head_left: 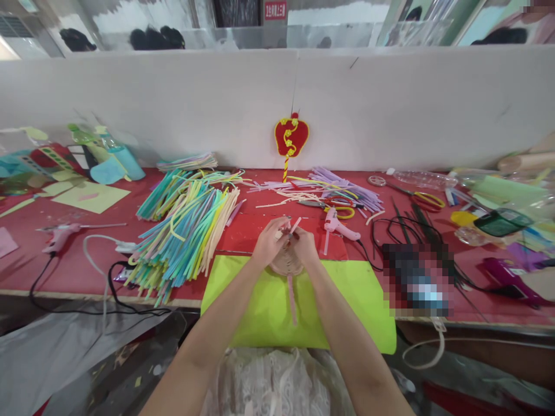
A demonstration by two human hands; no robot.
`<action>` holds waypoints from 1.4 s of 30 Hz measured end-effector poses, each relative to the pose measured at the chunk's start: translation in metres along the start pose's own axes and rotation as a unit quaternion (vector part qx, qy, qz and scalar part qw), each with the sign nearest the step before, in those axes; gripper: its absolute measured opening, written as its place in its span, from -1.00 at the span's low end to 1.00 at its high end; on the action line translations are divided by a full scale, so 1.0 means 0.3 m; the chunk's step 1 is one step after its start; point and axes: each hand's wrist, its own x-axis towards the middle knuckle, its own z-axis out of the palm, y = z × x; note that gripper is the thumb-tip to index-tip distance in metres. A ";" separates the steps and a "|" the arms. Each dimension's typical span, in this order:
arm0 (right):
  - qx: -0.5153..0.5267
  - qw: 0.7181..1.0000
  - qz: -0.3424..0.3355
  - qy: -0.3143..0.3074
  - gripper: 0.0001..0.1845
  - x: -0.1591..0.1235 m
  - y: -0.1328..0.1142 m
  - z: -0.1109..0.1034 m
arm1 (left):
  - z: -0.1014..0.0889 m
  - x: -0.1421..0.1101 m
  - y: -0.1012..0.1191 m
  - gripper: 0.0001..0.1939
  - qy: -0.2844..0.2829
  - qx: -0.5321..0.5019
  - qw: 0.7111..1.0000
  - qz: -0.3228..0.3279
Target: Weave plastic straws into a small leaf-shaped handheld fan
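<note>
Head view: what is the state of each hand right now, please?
Left hand: closed, holding the pale pink piece.
Right hand: closed on the same piece; exact fingertip grip cannot be told.

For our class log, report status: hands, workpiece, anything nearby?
Left hand, right hand: fingers closed at pinkish piece. Stick toward wearer. Pink glue gun off to right.

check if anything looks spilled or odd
A clear plastic bottle lies on its side at the back right rather than upright, and lilac pipe cleaners are splayed behind the pink glue gun. No spill shows.
</note>
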 end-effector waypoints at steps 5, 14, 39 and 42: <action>0.108 0.992 0.068 0.011 -0.83 0.005 -0.015 0.003 | -0.001 -0.001 0.003 -0.67 0.045 -0.051 0.997 -0.029; 0.179 0.980 0.066 0.048 -0.69 0.010 -0.046 -0.026 | -0.004 0.001 -0.031 -0.76 0.098 -0.092 0.986 -0.099; 0.144 0.989 0.020 0.010 -0.77 0.012 -0.042 -0.035 | -0.030 0.006 -0.026 -0.79 0.052 0.069 0.986 -0.140; 0.120 0.993 0.006 -0.002 -0.80 0.012 -0.046 -0.036 | -0.028 0.006 -0.028 -0.82 0.057 0.045 0.988 -0.140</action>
